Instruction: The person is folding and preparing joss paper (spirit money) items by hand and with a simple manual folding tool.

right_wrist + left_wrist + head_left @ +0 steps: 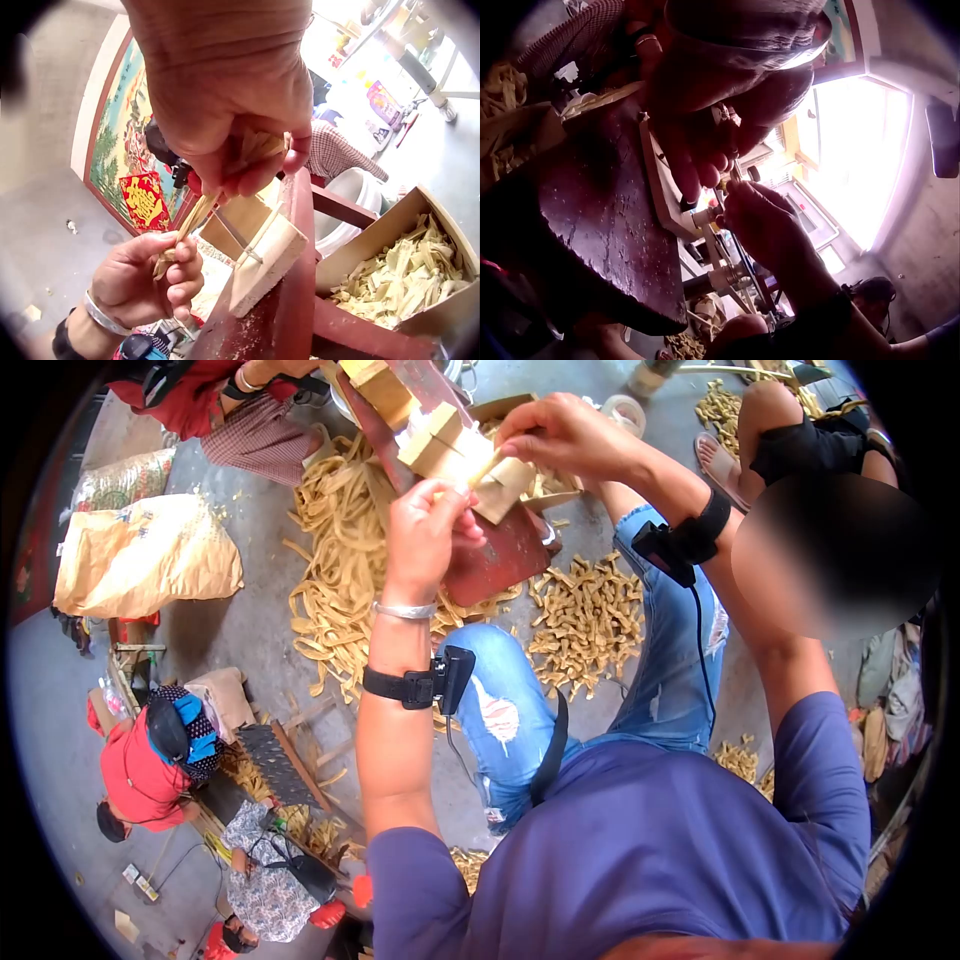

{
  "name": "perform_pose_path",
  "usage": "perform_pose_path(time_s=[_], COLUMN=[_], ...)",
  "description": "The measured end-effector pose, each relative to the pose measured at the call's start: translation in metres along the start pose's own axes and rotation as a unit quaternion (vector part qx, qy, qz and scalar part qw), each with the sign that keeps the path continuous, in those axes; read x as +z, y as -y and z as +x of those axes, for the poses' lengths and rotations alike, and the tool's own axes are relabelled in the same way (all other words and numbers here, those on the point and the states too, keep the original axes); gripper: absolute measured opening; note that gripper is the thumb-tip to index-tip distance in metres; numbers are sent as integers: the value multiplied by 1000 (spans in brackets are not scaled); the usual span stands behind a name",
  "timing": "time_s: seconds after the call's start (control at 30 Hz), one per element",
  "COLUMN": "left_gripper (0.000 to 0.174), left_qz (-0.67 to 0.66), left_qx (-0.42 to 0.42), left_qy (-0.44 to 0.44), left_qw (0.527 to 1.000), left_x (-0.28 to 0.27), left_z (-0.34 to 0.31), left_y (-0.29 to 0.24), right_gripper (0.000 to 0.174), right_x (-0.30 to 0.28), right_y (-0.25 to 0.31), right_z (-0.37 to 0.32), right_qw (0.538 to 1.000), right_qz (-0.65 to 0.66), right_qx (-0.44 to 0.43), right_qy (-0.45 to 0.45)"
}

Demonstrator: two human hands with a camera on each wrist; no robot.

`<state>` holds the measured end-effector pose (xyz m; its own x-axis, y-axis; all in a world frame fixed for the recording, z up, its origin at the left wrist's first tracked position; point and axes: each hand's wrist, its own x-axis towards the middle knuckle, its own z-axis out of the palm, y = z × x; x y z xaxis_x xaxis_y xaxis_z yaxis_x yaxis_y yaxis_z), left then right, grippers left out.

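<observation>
A yellowish dried strip (pixel 196 215), fibrous in texture, stretches between my two hands above a pale wooden block (pixel 274 259). My left hand (pixel 425 530) pinches its lower end between thumb and fingers. The right hand (pixel 572 440) grips the upper end with curled fingers, partly covering it. A thin metal strip slants across to the wooden block, just beside the held strip. The block sits on a dark red wooden bench (pixel 495 560). In the left wrist view the bench top (pixel 615 217) fills the left side, and my right hand (pixel 761 225) shows against bright light.
Long strips (pixel 345 540) lie heaped left of the bench, and short knotted pieces (pixel 590 615) form a pile between my legs. A cardboard box (pixel 375 234) holds pale pieces beside a white bucket (pixel 367 196). A paper sack (pixel 150 555) and several people are around.
</observation>
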<state>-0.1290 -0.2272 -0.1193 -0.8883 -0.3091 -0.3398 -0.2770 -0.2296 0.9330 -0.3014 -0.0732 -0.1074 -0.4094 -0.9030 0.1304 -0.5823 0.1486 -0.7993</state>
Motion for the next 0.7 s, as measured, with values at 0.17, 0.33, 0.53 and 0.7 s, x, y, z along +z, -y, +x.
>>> perform_pose_path(time_s=[0.17,0.33,0.53,0.7], left_gripper=[21,21,45,61], left_qz=[-21,35,-177,-302], left_qx=[1,-54,-31,-53], left_qy=[-21,-59,46,141], left_qw=[1000,996,983,941], left_x=[-2,-13,15,41], left_z=[15,9,-26,-63], left_y=[5,10,4,23], right_gripper=[19,25,44,48], right_x=[6,11,14,24], right_y=[-16,-60,-37,14], right_z=[17,14,-44,-109], right_qw=[1000,988,750,695], right_qz=[-9,39,642,702], right_qx=[-19,126,145,128], right_qy=[-9,-78,-66,-87])
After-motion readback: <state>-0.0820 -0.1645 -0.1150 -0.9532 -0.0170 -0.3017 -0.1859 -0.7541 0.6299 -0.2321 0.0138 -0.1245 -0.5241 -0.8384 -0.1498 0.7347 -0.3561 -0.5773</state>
